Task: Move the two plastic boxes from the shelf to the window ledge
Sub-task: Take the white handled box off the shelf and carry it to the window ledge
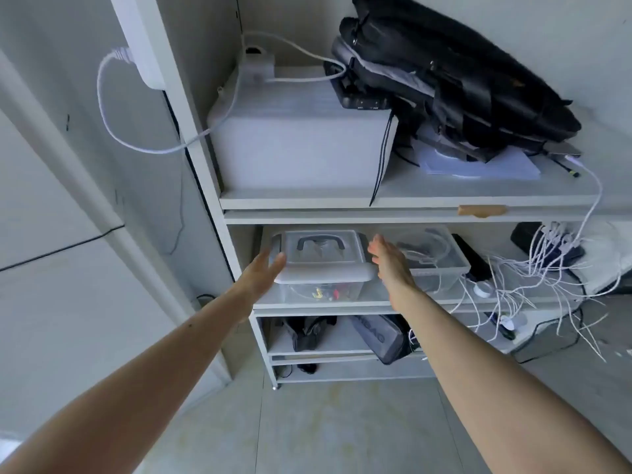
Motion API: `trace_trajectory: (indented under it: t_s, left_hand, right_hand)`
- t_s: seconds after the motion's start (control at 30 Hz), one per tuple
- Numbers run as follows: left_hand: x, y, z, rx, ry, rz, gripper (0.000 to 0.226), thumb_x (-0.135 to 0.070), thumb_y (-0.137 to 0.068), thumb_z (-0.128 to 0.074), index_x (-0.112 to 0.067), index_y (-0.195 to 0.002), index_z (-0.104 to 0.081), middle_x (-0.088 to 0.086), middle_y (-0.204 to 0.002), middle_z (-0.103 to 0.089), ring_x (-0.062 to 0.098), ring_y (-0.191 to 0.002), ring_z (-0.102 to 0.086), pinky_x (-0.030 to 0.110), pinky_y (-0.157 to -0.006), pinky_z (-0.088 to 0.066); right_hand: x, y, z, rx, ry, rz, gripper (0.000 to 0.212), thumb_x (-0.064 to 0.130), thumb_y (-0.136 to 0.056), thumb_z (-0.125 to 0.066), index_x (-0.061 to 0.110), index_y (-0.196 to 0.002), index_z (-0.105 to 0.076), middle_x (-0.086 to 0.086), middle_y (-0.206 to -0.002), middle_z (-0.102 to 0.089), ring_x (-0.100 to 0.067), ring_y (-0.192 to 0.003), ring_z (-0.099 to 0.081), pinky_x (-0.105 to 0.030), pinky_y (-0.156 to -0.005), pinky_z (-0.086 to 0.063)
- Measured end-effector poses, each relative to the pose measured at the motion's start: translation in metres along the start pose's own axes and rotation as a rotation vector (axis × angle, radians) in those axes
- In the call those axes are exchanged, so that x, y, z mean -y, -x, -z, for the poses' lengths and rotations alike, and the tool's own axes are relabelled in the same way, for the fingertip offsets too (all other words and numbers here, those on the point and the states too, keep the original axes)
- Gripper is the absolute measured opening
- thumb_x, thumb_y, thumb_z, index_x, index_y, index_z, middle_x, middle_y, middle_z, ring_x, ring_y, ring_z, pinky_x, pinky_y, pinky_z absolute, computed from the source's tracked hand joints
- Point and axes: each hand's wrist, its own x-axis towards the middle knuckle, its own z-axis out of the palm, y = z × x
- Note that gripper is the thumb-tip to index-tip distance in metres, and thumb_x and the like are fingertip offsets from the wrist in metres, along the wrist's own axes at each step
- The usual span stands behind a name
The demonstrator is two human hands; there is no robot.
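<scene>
- The lidded plastic box (323, 265) sits on the middle shelf (342, 304) of a white rack, toward its left end, with a grey handle folded flat on the lid and small coloured bits showing through its clear wall.
- The second plastic box (441, 258), clear and without a lid, stands just to the right of it on the same shelf, with white cables coiled inside.
- The left hand (265, 271) is open with fingers spread, its fingertips at the left edge of the lidded box's lid; whether they touch is hard to tell.
- The right hand (390, 261) is open too, palm turned toward the box's right side, close to it and partly in front of the second box.
- Neither hand grips anything.
- On the shelf above stand a white appliance (301, 138) and, to the right, a heap of black bags (455, 80).
- A tangle of white cables (533, 278) spills over the right end of the middle shelf.
- Grey pouches (379, 336) lie on the lower shelf.
</scene>
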Motion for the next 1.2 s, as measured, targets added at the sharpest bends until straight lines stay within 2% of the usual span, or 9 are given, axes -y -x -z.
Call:
trace_trajectory:
  t_s: [0.23,0.33,0.47,0.57,0.77,0.93,1.07,1.13,1.2]
  left_hand:
    - [0.012,-0.046,-0.011,-0.053,0.005,0.086,0.083,-0.05,-0.089,-0.054,-0.025,-0.156,-0.011,0.003,-0.162,-0.026,0.029,-0.144,-0.033,0.04,-0.113,-0.027]
    - [0.014,-0.063,-0.016,-0.072,0.064,0.084,0.073,-0.043,-0.089,-0.057,-0.023,-0.152,-0.026,0.007,-0.146,-0.046,0.026,-0.114,-0.05,0.038,-0.099,-0.041]
    - [0.017,-0.081,-0.018,-0.085,0.081,0.072,0.051,-0.033,-0.094,-0.053,-0.015,-0.141,-0.044,0.014,-0.139,-0.055,0.021,-0.102,-0.053,0.033,-0.087,-0.045]
    - [0.015,-0.088,-0.021,-0.089,0.247,0.166,0.05,-0.032,-0.096,-0.048,-0.018,-0.144,-0.042,0.008,-0.145,-0.052,0.019,-0.1,-0.053,0.027,-0.076,-0.046]
    - [0.021,-0.086,-0.021,-0.154,0.283,0.193,0.059,-0.033,-0.087,-0.063,-0.021,-0.142,-0.047,0.005,-0.109,-0.063,0.021,-0.09,-0.06,0.032,-0.077,-0.051]
    - [0.022,-0.066,-0.024,-0.19,0.276,0.19,0.062,-0.032,-0.086,-0.065,-0.023,-0.144,-0.045,0.007,-0.123,-0.064,0.023,-0.09,-0.064,0.037,-0.084,-0.056]
    - [0.025,-0.039,-0.025,-0.184,0.296,0.204,0.069,-0.028,-0.087,-0.067,-0.025,-0.149,-0.037,0.009,-0.131,-0.06,0.019,-0.084,-0.065,0.034,-0.073,-0.058]
    - [0.029,-0.022,-0.023,-0.167,0.324,0.216,0.072,-0.025,-0.087,-0.068,-0.026,-0.15,-0.035,0.009,-0.133,-0.058,0.023,-0.092,-0.064,0.042,-0.087,-0.056]
    - [0.034,-0.004,-0.022,-0.159,0.357,0.228,0.072,-0.02,-0.087,-0.068,-0.025,-0.15,-0.035,0.007,-0.131,-0.057,0.025,-0.097,-0.062,0.043,-0.091,-0.055]
  right_hand:
    - [-0.018,-0.04,-0.012,0.031,0.23,-0.128,0.068,0.051,-0.096,-0.03,0.008,-0.149,-0.028,-0.012,-0.156,-0.029,-0.029,-0.14,-0.035,-0.039,-0.107,-0.03]
    - [-0.026,-0.059,-0.016,0.018,0.249,-0.163,0.066,0.049,-0.098,-0.029,0.007,-0.149,-0.029,-0.014,-0.154,-0.034,-0.031,-0.137,-0.039,-0.039,-0.104,-0.033]
    - [-0.032,-0.077,-0.02,-0.021,0.288,-0.162,0.06,0.044,-0.1,-0.029,-0.001,-0.138,-0.043,-0.021,-0.138,-0.05,-0.032,-0.11,-0.052,-0.032,-0.08,-0.035]
    - [-0.037,-0.087,-0.023,-0.028,0.248,-0.166,0.057,0.041,-0.099,-0.032,-0.003,-0.132,-0.048,-0.022,-0.131,-0.055,-0.025,-0.092,-0.046,-0.031,-0.077,-0.035]
    - [-0.041,-0.087,-0.023,-0.036,0.151,-0.187,0.047,0.036,-0.097,-0.04,-0.002,-0.12,-0.053,-0.013,-0.099,-0.052,-0.027,-0.087,-0.048,-0.034,-0.074,-0.04]
    - [-0.047,-0.074,-0.019,-0.056,0.145,-0.191,0.046,0.036,-0.094,-0.043,0.0,-0.119,-0.056,-0.013,-0.101,-0.055,-0.028,-0.089,-0.051,-0.034,-0.076,-0.04]
    - [-0.055,-0.055,-0.016,-0.074,0.161,-0.193,0.044,0.035,-0.092,-0.044,0.003,-0.12,-0.057,-0.015,-0.107,-0.06,-0.03,-0.09,-0.052,-0.034,-0.075,-0.04]
    - [-0.058,-0.042,-0.014,-0.085,0.168,-0.194,0.045,0.036,-0.091,-0.045,0.003,-0.119,-0.057,-0.014,-0.104,-0.059,-0.03,-0.089,-0.052,-0.034,-0.074,-0.039]
    - [-0.062,-0.029,-0.014,-0.092,0.17,-0.187,0.044,0.037,-0.09,-0.046,0.003,-0.116,-0.058,-0.014,-0.101,-0.058,-0.03,-0.087,-0.052,-0.034,-0.072,-0.039]
